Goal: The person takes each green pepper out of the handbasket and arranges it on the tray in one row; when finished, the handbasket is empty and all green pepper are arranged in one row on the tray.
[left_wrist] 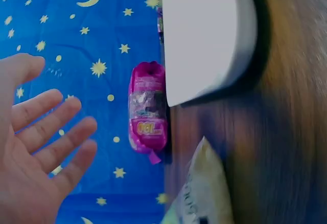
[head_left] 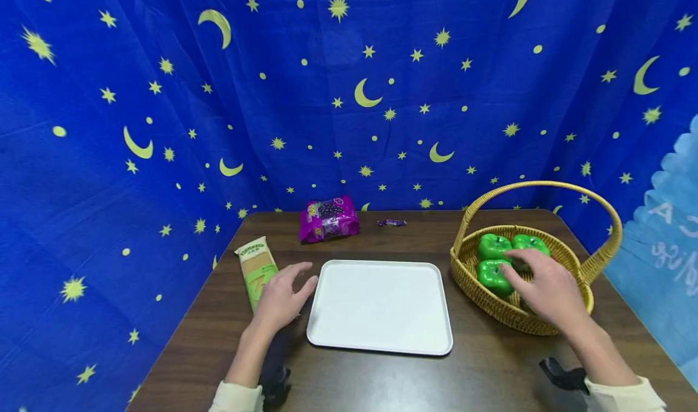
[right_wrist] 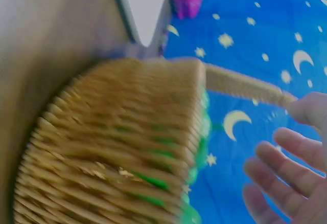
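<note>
My right hand [head_left: 553, 288] hovers over a wicker basket [head_left: 474, 291] on the right, its fingers spread and bent a little. Inside the basket sit green bell peppers [head_left: 495, 280]; the hand partly covers them in the head view. Its thumb and index finger overlap the nearest peppers there, while the right wrist view has the fingers apart with nothing between them. On the left, my left hand [head_left: 280, 297] is held above the table, fingers loosely extended and holding nothing. It is between a green-and-cream snack packet [head_left: 256, 266] and a white rectangular tray [head_left: 382, 306].
A purple grape-print bag [head_left: 329, 219] lies at the table's back edge, with a small purple wrapped candy [head_left: 391, 223] to its right. The basket's tall handle [head_left: 537, 184] arches over its opening. A blue star-and-moon curtain [head_left: 327, 97] hangs behind the brown wooden table [head_left: 376, 382].
</note>
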Tool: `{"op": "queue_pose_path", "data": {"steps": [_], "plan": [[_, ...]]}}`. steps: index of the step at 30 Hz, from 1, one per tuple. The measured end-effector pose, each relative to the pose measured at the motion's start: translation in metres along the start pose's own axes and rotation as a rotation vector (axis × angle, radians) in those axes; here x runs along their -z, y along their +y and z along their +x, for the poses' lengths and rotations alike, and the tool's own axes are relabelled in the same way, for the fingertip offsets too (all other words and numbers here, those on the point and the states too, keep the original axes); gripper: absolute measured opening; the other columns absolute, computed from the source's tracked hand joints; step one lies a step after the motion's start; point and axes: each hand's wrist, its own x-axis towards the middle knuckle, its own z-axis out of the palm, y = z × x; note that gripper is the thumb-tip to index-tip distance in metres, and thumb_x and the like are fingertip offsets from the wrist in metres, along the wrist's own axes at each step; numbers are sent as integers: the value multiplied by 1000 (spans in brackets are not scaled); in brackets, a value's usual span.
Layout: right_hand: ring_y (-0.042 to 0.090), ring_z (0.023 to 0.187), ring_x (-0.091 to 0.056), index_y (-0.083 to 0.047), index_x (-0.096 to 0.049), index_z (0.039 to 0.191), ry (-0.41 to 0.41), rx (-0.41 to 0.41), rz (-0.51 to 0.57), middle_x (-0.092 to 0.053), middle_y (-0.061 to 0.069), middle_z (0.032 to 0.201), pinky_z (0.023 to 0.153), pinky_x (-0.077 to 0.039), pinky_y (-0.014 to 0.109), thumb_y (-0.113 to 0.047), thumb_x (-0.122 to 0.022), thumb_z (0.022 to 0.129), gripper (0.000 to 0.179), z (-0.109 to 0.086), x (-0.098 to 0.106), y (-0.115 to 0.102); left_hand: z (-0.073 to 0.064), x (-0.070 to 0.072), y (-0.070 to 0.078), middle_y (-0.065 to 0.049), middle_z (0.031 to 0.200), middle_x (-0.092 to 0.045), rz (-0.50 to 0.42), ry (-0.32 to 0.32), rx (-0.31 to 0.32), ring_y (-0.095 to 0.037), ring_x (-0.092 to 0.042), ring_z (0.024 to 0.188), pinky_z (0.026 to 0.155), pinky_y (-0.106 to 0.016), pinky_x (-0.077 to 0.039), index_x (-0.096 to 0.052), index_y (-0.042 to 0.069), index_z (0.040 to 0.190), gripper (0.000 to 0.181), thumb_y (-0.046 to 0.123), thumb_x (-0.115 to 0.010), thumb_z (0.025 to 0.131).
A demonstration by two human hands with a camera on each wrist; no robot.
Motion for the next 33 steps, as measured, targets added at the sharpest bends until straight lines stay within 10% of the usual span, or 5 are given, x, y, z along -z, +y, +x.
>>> {"op": "queue_pose_path", "data": {"steps": [5, 14, 27, 33], "plan": [[29, 81, -66, -7, -66, 114, -91, -69, 106, -67, 14, 107, 64, -51, 38, -31, -65, 92, 33, 17, 16, 16, 4, -7, -8, 1, 116, -66, -296, -75, 153, -18, -61, 107, 89, -42, -50, -63, 19, 122, 38, 42, -62, 92], [29, 92, -63, -9, -61, 123, -274, -89, 151, -66, 14, 110, 67, -52, 37, -36, -65, 91, 42, 44, 29, 40, 3, -44, -28, -17, 133, -54, -483, -98, 277, -35, -52, 121, 99, -48, -43, -50, 1, 136, 50, 25, -62, 94], [35, 95, -63, 0, -57, 126, -363, -67, 169, -63, 23, 114, 75, -52, 49, -31, -68, 90, 48, 66, 15, 54, -7, -73, -15, -21, 144, -43, -317, -119, 317, -39, -38, 132, 106, -53, -31, -38, 6, 146, 62, 28, -62, 93], [40, 100, -60, 1, -57, 126, -373, -36, 138, -62, 23, 116, 81, -48, 54, -29, -73, 86, 52, 73, 6, 60, -13, -81, -17, -20, 140, -48, -335, -29, 292, -37, -42, 129, 106, -51, -32, -43, 4, 143, 57, 24, -62, 93]]}}
